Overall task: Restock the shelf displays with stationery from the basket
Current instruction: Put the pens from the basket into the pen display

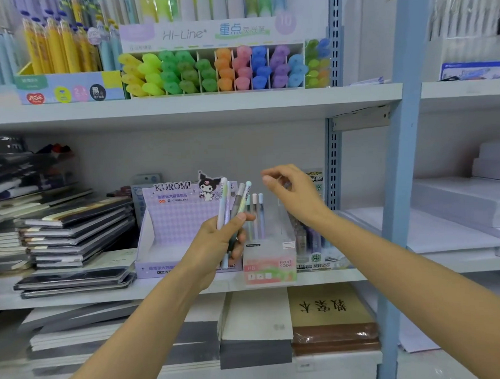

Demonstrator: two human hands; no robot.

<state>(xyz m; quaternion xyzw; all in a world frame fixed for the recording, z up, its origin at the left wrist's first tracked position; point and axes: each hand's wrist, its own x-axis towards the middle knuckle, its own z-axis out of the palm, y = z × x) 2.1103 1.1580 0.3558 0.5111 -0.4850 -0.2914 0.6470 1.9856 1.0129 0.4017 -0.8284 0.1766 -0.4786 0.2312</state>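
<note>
My left hand (pixel 222 243) grips a bunch of pastel pens (pixel 232 202), held upright in front of the purple Kuromi display box (pixel 169 222) on the middle shelf. Just right of that stands a clear Fruit Soda pen box (pixel 271 263) with three pens (pixel 256 215) standing in it. My right hand (pixel 289 190) hovers above this clear box, fingers loosely curled with nothing visibly between them. The basket is out of view.
Stacks of dark notebooks (pixel 71 233) fill the shelf's left side. A refill display (pixel 312 244) stands right of the clear box. Above, a highlighter rack (pixel 216 69) and pencil packs (pixel 56 48). A blue upright post (pixel 399 181) divides off shelves of white paper (pixel 458 216).
</note>
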